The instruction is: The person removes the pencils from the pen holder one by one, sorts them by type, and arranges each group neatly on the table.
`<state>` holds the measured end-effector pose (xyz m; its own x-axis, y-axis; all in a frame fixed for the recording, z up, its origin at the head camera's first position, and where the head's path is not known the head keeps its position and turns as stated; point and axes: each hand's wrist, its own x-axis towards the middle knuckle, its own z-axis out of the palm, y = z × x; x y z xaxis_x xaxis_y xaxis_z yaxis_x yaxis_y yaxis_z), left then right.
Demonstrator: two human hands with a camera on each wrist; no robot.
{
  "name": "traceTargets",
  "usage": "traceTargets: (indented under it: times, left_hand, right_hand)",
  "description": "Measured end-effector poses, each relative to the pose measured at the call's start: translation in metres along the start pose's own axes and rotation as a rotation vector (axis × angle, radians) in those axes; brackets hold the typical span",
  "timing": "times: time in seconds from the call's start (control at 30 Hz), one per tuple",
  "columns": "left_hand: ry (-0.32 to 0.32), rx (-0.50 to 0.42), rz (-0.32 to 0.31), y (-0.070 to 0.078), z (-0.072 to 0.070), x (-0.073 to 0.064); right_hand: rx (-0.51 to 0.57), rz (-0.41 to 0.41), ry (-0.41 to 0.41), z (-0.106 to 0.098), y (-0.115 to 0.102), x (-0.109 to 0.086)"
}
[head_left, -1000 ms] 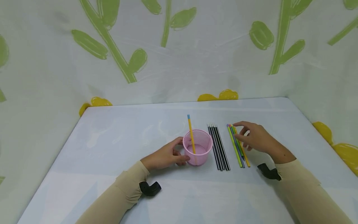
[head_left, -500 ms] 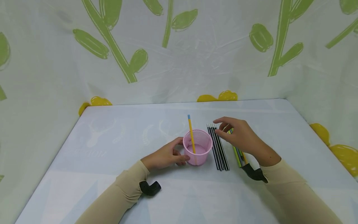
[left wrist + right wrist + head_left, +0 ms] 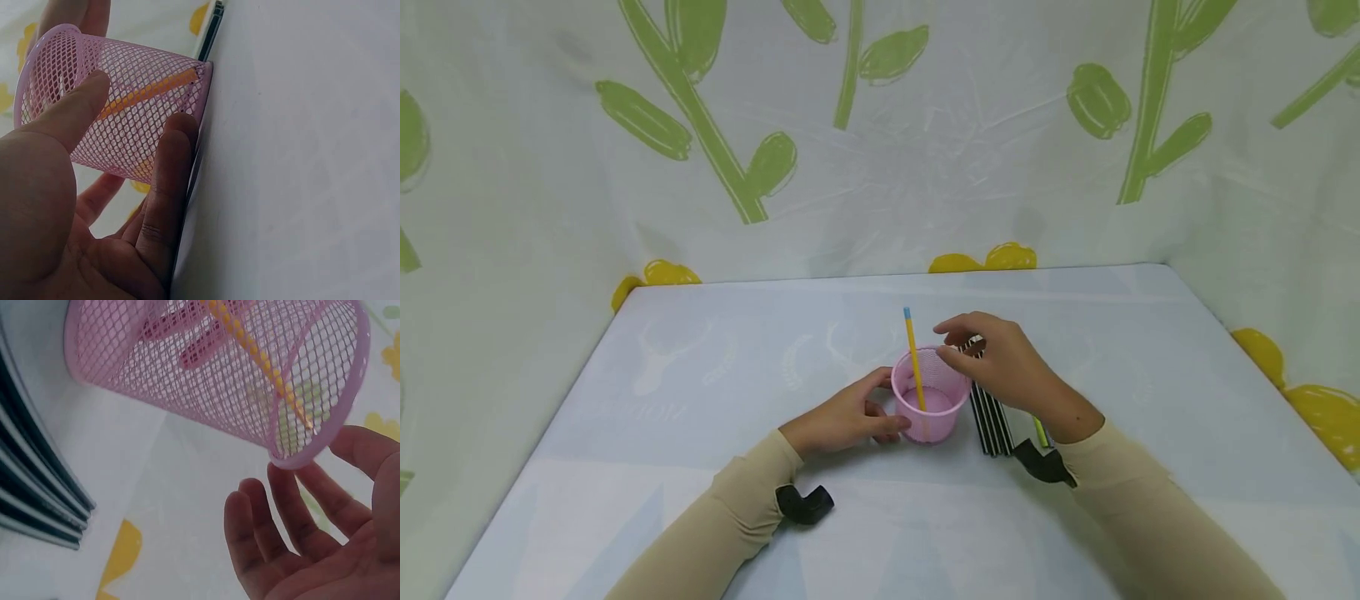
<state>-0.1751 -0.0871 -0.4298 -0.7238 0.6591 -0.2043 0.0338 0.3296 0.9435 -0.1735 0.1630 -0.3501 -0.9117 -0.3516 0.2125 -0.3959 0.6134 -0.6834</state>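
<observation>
A pink mesh pencil cup (image 3: 940,427) stands on the table with one yellow pencil (image 3: 913,350) leaning inside it, its blue end up. My left hand (image 3: 848,415) holds the cup from the left, thumb and fingers around the mesh wall (image 3: 134,134). My right hand (image 3: 1009,367) is at the cup's right rim, fingers loosely bent and spread with nothing between them. In the right wrist view its fingertips lie right at the rim (image 3: 350,419). Beneath this hand, partly hidden, lies a row of black pencils (image 3: 991,427).
Several coloured pencils lie right of the black ones; mostly hidden by my right wrist, a yellow-green pencil (image 3: 1041,432) shows. The pale table (image 3: 760,333) meets a wall (image 3: 985,167) with green leaf prints at its far edge. Each sleeve has a black piece (image 3: 805,505) at the wrist.
My right hand has moved left from the coloured pencils, across the black pencils, to the cup's rim. The left hand and the cup have stayed put.
</observation>
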Motion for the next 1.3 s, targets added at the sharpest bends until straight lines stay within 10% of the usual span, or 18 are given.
traceTargets:
  times: [1.3]
  left_hand:
    - [0.006,0.021,-0.004,0.000,-0.001,0.000]
  right_hand:
    - [0.197,0.109,-0.059,0.032,0.003,0.012]
